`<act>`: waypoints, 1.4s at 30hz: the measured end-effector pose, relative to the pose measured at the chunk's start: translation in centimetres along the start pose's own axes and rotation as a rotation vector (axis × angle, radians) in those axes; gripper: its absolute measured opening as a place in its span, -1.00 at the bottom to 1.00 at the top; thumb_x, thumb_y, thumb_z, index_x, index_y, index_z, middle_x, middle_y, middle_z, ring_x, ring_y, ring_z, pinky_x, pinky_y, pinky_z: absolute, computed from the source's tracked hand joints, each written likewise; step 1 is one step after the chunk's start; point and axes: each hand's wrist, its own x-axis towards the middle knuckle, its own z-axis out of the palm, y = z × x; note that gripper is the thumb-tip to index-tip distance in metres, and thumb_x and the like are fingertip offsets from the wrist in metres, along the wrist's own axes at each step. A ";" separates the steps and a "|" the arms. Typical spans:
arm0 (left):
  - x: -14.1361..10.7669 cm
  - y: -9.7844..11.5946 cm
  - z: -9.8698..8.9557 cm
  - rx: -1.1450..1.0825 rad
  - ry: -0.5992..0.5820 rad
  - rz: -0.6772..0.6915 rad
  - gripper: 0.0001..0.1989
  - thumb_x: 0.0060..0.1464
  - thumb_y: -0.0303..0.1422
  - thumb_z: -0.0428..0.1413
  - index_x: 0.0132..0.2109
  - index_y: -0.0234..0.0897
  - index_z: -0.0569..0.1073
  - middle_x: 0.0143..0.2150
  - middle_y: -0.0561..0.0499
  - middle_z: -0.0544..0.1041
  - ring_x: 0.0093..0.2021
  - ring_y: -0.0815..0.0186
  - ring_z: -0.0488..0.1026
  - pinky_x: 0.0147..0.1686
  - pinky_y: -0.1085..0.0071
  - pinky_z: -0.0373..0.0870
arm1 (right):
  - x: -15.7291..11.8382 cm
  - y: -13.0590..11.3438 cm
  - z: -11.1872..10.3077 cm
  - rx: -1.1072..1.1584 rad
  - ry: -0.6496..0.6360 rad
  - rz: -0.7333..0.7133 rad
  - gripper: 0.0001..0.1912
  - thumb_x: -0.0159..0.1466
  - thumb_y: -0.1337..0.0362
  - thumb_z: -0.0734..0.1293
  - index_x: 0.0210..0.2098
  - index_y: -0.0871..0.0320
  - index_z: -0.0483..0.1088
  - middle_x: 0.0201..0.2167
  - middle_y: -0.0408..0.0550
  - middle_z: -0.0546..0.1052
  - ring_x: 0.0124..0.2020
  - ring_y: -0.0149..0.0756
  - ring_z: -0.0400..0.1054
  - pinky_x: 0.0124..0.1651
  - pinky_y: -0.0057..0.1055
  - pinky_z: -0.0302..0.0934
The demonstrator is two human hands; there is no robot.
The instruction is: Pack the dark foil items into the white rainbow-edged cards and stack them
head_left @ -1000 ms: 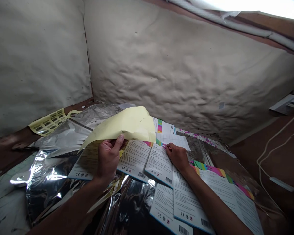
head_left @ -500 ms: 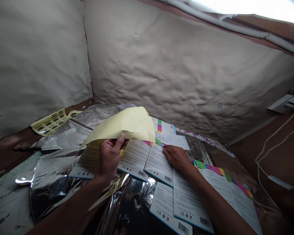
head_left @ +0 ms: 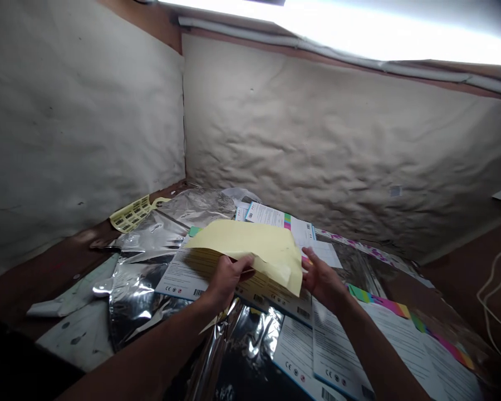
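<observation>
White cards [head_left: 296,348] overlap across the surface [head_left: 67,259], CE marks and barcodes along near edges, body text too small to read. Left hand [head_left: 229,278] pinches yellow sheet [head_left: 250,239] by its near edge, mid-surface, hiding parts of several cards. Right hand [head_left: 323,281] at sheet's right edge, fingers loosely spread, contact unclear. Barcode label sheet [head_left: 131,214] along surface's left edge, toward far corner; silver film [head_left: 137,295] under cards.
</observation>
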 end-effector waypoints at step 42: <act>-2.0 -2.3 -0.1 0.696 -0.067 0.407 -0.73 0.14 -0.21 0.17 -0.07 -0.20 0.60 -0.06 -0.08 0.62 0.02 0.10 0.53 0.10 0.23 0.38 | -4.1 0.5 7.0 -0.754 0.268 -0.814 -0.89 0.30 0.38 0.30 -0.25 0.12 0.49 -0.27 -0.06 0.58 -0.23 -0.27 0.48 -0.17 -0.36 0.37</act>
